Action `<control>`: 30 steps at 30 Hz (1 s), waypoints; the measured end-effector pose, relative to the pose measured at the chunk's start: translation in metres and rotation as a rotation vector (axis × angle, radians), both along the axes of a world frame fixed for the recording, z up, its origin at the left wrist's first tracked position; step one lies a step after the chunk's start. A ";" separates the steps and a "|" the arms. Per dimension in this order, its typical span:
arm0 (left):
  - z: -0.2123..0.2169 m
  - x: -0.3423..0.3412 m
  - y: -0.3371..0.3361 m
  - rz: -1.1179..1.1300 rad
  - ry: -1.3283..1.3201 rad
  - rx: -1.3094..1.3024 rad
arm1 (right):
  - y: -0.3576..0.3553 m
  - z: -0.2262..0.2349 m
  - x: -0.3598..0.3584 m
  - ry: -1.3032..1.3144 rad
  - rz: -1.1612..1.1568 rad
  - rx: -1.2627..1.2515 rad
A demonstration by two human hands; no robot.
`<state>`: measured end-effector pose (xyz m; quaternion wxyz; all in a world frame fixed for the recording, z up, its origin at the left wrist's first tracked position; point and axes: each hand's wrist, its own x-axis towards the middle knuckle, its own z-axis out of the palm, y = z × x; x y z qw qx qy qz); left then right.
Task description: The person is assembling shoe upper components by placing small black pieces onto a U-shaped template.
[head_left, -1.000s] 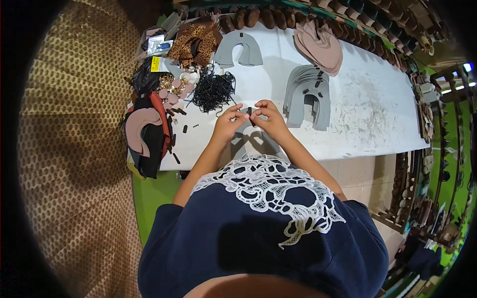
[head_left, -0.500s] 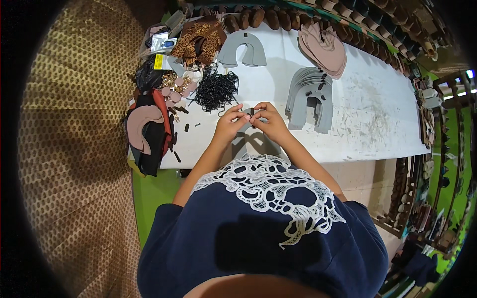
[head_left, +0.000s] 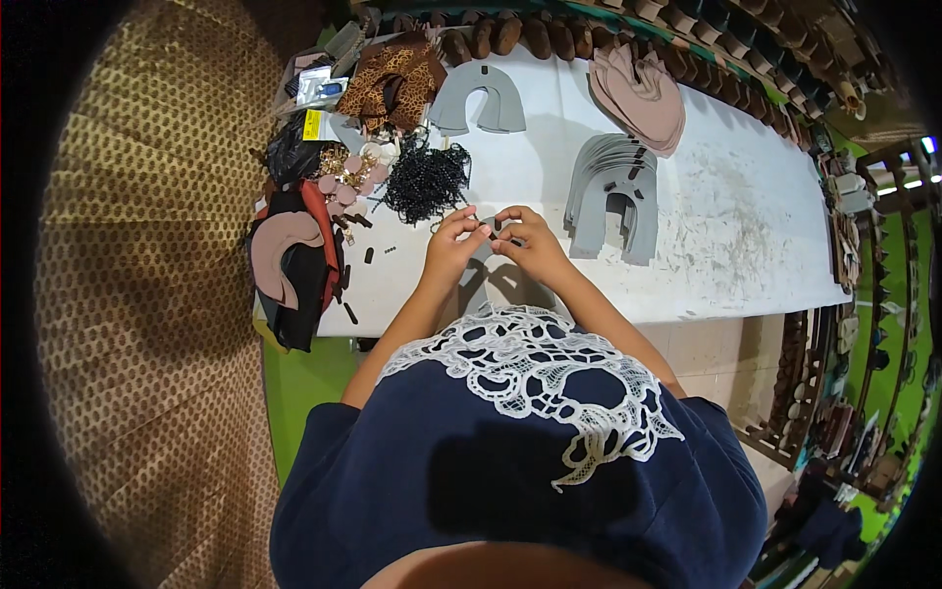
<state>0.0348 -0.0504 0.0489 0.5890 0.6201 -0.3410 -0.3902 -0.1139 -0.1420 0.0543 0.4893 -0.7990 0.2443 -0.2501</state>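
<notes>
My left hand (head_left: pixel 453 247) and my right hand (head_left: pixel 533 245) are close together at the table's near side, thumbs and fingertips pinched. Between them is a small black strip (head_left: pixel 494 236), which both hands seem to grip; its detail is too small to make out. Under my hands lies a grey U-shaped piece (head_left: pixel 508 282), partly hidden by them and in shadow. Just beyond my left hand sits a tangled heap of black beaded-looking cord (head_left: pixel 428 181). To the right is a fanned stack of grey U-shaped pieces (head_left: pixel 589 201) with small black strips on it.
A white-covered table (head_left: pixel 746 216) spans the scene. Pink curved pieces (head_left: pixel 643 103) lie at the back, another pink piece (head_left: pixel 285 245) at left on dark and red material. Leopard-patterned pieces (head_left: pixel 397 79), pink discs (head_left: pixel 343 187) and loose black strips (head_left: pixel 350 313) are on the left. Shoe forms (head_left: pixel 508 36) line the far edge.
My right hand has turned slightly and its fingers have shifted on the black strip, which now slants between my hands. Elsewhere the table looks the same.
</notes>
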 end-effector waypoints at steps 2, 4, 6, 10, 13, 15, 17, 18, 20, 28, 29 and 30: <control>0.001 0.000 0.000 0.016 -0.001 0.015 | 0.001 0.001 0.001 0.038 0.008 -0.012; 0.000 0.002 0.000 0.031 -0.012 0.003 | 0.003 -0.001 0.001 0.076 0.015 -0.025; -0.001 0.002 -0.002 0.044 -0.024 -0.011 | 0.004 -0.005 0.003 -0.017 -0.020 0.157; -0.005 0.009 -0.003 0.110 0.108 0.018 | 0.006 -0.004 0.005 -0.043 -0.125 0.265; 0.000 0.013 -0.001 0.121 0.283 0.088 | 0.003 -0.002 0.002 -0.017 -0.166 0.389; 0.011 0.014 -0.001 0.114 0.413 0.169 | 0.002 -0.005 0.001 -0.004 -0.148 0.376; 0.019 0.016 0.001 0.031 0.206 0.225 | 0.004 -0.007 0.001 -0.027 -0.140 0.341; 0.013 0.019 0.001 0.032 0.206 0.226 | 0.004 -0.007 0.001 -0.050 -0.134 0.304; 0.004 0.023 0.000 -0.176 -0.096 0.145 | 0.001 -0.013 0.000 -0.031 -0.102 0.218; -0.011 0.029 0.001 -0.313 -0.577 0.157 | 0.000 -0.014 -0.001 0.114 -0.078 -0.060; -0.012 0.027 0.002 -0.294 -0.759 0.108 | -0.001 -0.015 -0.001 0.123 -0.061 -0.103; -0.015 0.027 0.002 -0.296 -0.757 0.107 | -0.001 -0.017 -0.002 0.133 -0.043 -0.146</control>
